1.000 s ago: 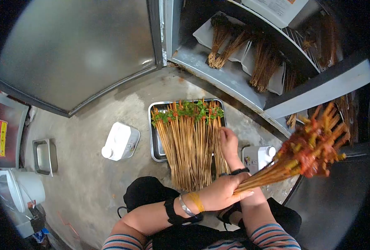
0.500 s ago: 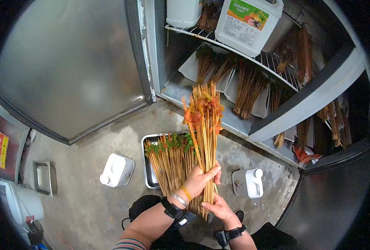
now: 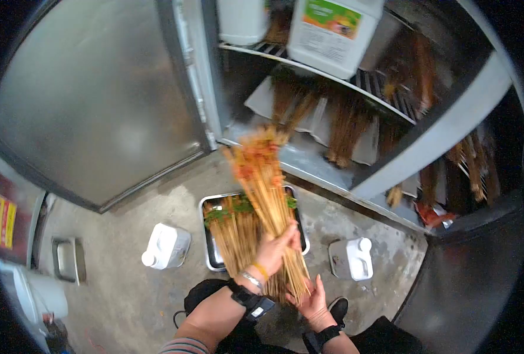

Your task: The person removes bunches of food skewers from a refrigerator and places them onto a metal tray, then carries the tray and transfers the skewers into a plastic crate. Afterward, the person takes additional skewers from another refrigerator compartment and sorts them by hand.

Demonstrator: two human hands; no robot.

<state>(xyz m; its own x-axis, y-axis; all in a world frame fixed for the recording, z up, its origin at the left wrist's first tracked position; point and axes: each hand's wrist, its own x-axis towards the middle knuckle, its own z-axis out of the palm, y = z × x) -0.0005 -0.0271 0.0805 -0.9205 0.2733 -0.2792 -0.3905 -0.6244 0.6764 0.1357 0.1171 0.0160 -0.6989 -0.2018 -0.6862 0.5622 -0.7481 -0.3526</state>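
Observation:
A thick bundle of skewers (image 3: 268,197), blurred, with orange-red and yellowish food on its upper ends, is gripped around its lower part by my left hand (image 3: 273,253). My right hand (image 3: 310,304) is at the bare stick ends, palm up with fingers apart; whether it touches the sticks I cannot tell. Below the bundle, a metal tray (image 3: 204,242) stands on the floor. In it lie more skewers (image 3: 232,236) topped with green leaves, partly hidden by my left hand and the bundle.
An open fridge (image 3: 309,156) in front holds several skewer bundles (image 3: 347,127) and a labelled white jug (image 3: 332,44) on a wire shelf. Its door (image 3: 108,100) stands open at left. White jugs (image 3: 168,246) (image 3: 351,258) flank the tray. A metal pan (image 3: 67,259) and a bucket (image 3: 40,292) are at left.
The bundle has swung left and tilted, its food end now leaning leftward over the tray. My right hand has loosened from the stick ends, its fingers spreading. The view has shifted slightly.

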